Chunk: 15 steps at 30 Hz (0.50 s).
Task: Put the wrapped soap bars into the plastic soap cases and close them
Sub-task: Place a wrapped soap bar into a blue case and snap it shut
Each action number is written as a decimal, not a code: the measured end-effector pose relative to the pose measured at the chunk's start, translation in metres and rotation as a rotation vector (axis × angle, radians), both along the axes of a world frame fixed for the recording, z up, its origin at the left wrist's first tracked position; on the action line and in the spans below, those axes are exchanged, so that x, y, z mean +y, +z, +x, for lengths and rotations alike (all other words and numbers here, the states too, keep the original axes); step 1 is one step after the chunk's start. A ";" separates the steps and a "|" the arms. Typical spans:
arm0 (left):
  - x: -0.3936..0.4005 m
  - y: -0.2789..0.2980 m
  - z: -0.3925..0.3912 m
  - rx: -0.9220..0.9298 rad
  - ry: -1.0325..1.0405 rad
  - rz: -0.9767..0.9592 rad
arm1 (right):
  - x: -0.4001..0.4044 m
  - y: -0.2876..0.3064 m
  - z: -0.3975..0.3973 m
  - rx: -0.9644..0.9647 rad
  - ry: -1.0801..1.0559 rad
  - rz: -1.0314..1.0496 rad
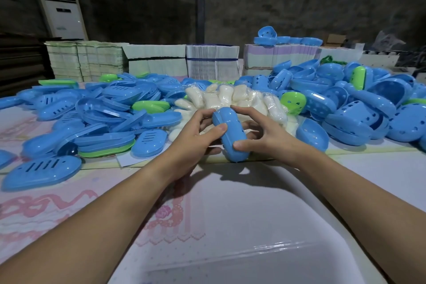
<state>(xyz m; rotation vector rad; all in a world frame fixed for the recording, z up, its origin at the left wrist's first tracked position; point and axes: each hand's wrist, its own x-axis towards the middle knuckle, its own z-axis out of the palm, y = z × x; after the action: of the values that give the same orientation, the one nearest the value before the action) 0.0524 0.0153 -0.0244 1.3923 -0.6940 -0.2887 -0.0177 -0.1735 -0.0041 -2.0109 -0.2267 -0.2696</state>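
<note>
A closed blue soap case (230, 132) is held on edge just above the table's middle. My left hand (196, 136) grips its left side with the thumb on top. My right hand (260, 132) grips its right side, thumb pressed near the lower end. Whether a soap bar is inside is hidden. Behind the hands lies a heap of white wrapped soap bars (221, 99) in clear plastic.
Blue and green case lids (110, 108) are piled at the left, perforated blue case bottoms (359, 104) at the right. Stacks of flat cartons (161, 60) line the table's far edge. A white plastic-lined tub (265, 237) sits close in front of me.
</note>
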 end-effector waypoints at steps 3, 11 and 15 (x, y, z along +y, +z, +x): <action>-0.001 0.002 -0.001 -0.054 0.004 0.001 | 0.001 0.001 -0.001 0.007 0.010 0.024; 0.007 0.010 -0.004 -0.197 0.029 0.093 | 0.001 0.000 -0.002 -0.001 0.017 0.054; 0.008 0.012 -0.005 -0.231 0.032 0.114 | 0.000 0.000 -0.001 -0.011 0.021 0.056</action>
<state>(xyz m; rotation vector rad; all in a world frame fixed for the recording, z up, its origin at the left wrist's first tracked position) 0.0472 0.0232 -0.0126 1.5599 -0.8542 -0.1446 -0.0191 -0.1738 -0.0043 -1.9512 -0.2448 -0.2709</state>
